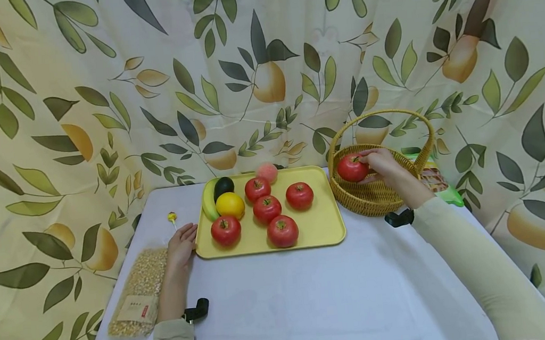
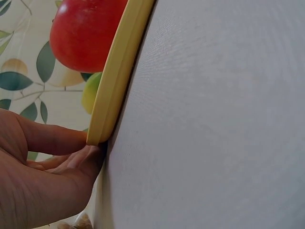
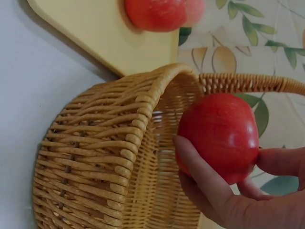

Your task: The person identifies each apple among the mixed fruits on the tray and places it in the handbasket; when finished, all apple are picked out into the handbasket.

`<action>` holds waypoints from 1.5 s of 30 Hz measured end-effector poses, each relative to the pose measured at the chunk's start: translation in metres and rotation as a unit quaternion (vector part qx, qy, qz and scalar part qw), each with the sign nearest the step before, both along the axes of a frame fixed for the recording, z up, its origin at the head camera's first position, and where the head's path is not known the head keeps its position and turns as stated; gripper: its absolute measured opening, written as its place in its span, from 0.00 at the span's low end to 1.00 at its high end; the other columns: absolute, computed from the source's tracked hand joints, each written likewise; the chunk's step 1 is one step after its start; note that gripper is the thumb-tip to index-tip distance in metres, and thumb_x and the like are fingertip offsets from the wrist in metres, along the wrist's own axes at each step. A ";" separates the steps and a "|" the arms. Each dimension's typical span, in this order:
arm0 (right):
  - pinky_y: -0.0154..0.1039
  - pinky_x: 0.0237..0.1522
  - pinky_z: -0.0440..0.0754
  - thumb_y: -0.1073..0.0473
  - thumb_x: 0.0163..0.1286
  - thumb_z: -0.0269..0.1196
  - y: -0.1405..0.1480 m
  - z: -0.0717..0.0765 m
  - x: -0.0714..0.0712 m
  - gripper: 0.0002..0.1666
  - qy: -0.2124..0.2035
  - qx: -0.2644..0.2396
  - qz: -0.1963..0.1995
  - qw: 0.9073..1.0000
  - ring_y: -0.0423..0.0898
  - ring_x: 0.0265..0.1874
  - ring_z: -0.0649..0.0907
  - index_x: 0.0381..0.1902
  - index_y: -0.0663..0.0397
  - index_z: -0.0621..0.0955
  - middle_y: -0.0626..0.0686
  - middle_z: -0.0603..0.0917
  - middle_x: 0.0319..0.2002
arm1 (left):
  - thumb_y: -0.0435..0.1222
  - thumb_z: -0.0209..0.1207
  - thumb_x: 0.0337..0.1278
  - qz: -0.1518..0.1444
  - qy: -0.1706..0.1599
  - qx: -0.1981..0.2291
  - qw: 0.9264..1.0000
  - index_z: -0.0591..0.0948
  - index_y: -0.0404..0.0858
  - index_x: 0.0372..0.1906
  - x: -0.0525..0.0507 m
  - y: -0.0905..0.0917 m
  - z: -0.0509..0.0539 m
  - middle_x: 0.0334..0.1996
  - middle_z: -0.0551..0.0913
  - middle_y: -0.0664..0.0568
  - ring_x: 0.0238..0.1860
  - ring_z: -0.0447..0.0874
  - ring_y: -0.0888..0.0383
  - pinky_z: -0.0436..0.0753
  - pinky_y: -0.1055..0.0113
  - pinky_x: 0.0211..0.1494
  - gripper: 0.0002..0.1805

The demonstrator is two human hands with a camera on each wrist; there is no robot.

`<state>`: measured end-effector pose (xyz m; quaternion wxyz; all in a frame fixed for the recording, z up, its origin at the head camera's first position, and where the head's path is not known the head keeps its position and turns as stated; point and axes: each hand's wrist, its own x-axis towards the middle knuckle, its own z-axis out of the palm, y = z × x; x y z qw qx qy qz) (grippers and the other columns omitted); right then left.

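My right hand [image 1: 381,165] grips a red tomato [image 1: 352,168] over the mouth of a wicker basket [image 1: 371,205]. In the right wrist view, fingers and thumb hold the tomato [image 3: 218,136] from its sides, just above the basket rim [image 3: 138,138]. At the yellow tray's left edge is my left hand [image 1: 181,247]. The left wrist view shows this hand [image 2: 52,167] pinching the tray's corner [image 2: 107,119], thumb at the rim and fingers below. On the tray [image 1: 320,230] lie several tomatoes [image 1: 283,231], a banana [image 1: 208,200], a yellow lemon [image 1: 230,205], a dark green fruit [image 1: 224,187] and a peach [image 1: 267,172].
A bag of pale kernels [image 1: 142,287] lies at the table's left side, with a yellow lollipop [image 1: 172,217] behind it. The basket's tall handle [image 1: 378,112] arches above it. A green package [image 1: 449,196] is behind the basket on the right. Patterned cloth [image 1: 262,42] hangs behind.
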<state>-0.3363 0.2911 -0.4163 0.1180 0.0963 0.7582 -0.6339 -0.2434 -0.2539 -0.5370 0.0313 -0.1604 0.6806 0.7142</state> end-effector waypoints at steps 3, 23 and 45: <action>0.62 0.58 0.82 0.62 0.84 0.44 0.001 -0.002 -0.005 0.34 -0.008 -0.007 -0.004 1.000 0.71 0.72 0.66 0.81 0.69 0.53 0.71 0.53 0.78 | 0.09 0.39 0.56 0.002 -0.002 -0.001 1.000 0.56 0.27 0.80 -0.001 0.001 0.001 0.78 0.62 0.32 0.79 0.61 0.43 0.62 0.56 0.81 0.43; 0.67 0.57 0.79 0.67 0.80 0.46 0.012 -0.022 -0.027 0.23 -0.022 -0.026 -0.038 0.999 0.75 0.69 0.66 0.67 0.74 0.65 0.69 0.60 0.68 | 0.09 0.39 0.53 0.001 0.007 0.010 1.000 0.56 0.24 0.79 -0.004 -0.002 -0.002 0.77 0.63 0.30 0.79 0.61 0.42 0.62 0.56 0.80 0.43; 0.71 0.60 0.75 0.69 0.77 0.47 0.004 -0.024 -0.045 0.09 -0.052 -0.057 -0.050 0.996 0.75 0.72 0.63 0.53 0.66 0.66 0.69 0.60 0.65 | 0.09 0.40 0.55 0.003 0.003 0.014 1.000 0.57 0.24 0.79 -0.003 -0.003 -0.003 0.77 0.63 0.30 0.79 0.61 0.42 0.63 0.56 0.80 0.42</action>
